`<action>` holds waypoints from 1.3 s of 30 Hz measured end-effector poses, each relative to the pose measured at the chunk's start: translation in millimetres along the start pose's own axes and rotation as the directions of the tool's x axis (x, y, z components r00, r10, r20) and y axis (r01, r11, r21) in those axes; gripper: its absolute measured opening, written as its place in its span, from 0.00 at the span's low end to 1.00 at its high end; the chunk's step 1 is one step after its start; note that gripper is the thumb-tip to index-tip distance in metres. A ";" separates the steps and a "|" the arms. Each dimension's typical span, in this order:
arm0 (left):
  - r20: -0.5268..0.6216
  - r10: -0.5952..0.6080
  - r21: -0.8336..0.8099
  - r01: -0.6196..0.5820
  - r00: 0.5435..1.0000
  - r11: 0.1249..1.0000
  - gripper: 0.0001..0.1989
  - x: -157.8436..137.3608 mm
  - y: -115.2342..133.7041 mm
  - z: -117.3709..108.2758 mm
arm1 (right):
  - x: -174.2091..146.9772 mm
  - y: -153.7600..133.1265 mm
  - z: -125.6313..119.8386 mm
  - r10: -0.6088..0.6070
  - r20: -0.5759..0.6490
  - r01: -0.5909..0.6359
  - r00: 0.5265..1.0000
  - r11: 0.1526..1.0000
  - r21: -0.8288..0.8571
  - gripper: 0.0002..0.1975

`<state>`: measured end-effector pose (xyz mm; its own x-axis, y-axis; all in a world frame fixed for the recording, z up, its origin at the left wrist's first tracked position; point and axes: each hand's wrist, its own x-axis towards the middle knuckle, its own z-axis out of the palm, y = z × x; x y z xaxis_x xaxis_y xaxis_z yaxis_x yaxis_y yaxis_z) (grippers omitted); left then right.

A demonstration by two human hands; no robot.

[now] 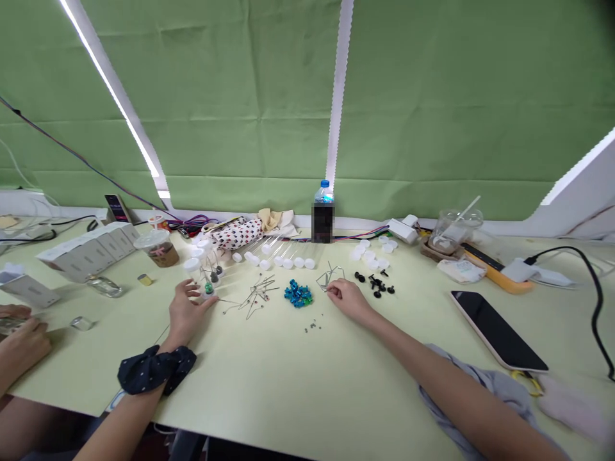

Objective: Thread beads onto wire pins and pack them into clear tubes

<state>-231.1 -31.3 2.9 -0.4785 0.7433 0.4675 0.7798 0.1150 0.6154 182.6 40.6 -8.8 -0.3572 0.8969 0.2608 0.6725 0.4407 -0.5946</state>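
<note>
My left hand (187, 310) rests by a small group of clear tubes, thumb stretched out and fingers loosely bent apart. Closest to it is an upright tube with a green part (208, 288) inside; whether the fingers touch it is unclear. My right hand (348, 298) has its fingertips pinched together at the edge of some thin grey metal pieces (331, 275). Whatever is in that pinch is too small to make out. Between the hands lie thin metal rods (257, 296) with small ends and a pile of blue metallic parts (296, 294). Tiny grey bits (313, 326) lie nearer me.
Black knob-like parts (377, 285), white caps (369, 256) and clear capped tubes (283, 253) lie farther back. A water bottle (324, 192) stands behind. To the right is a phone (497, 330); on the left, an iced drink (161, 250), white boxes (91, 253) and another person's hands (24, 339).
</note>
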 end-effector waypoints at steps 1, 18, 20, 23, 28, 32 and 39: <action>-0.066 -0.004 0.012 0.005 0.998 1.000 0.39 -1.0 1.0 -2.2 | -0.1 0.1 0.1 -0.004 0.003 0.004 1.000 1.000 -0.007 0.07; 0.605 0.628 -0.180 -0.685 0.490 0.706 0.09 7.7 110.7 49.5 | -0.2 -4.3 -3.9 0.001 0.014 -0.001 1.000 1.000 -0.016 0.06; 0.617 0.620 -0.200 -0.666 0.484 0.719 0.10 17.6 106.4 49.3 | 0.1 -4.0 -3.7 0.001 0.013 -0.001 1.000 1.000 -0.018 0.06; 0.655 0.606 -0.219 -0.654 0.451 0.724 0.11 24.0 92.9 44.8 | 0.9 -2.5 -2.8 -0.010 0.003 0.010 1.000 1.000 -0.016 0.05; 0.685 0.581 -0.212 -0.643 0.439 0.736 0.11 23.4 78.5 45.5 | 0.6 1.3 -1.2 -0.032 -0.003 0.032 0.999 0.999 0.005 0.04; 0.666 0.603 -0.231 -0.646 0.440 0.728 0.11 21.1 78.7 53.1 | -0.8 1.7 -1.4 -0.028 -0.005 0.028 1.000 1.000 0.014 0.05; 0.622 0.637 -0.217 -0.681 0.456 0.700 0.08 13.8 83.9 53.6 | -0.9 0.7 -1.4 -0.032 -0.011 0.032 0.999 0.999 0.004 0.05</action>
<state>-150.6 23.9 26.9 0.5291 0.8221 0.2103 0.7839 -0.5684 0.2498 184.2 40.1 -8.4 -0.3715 0.8828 0.2876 0.6585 0.4689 -0.5887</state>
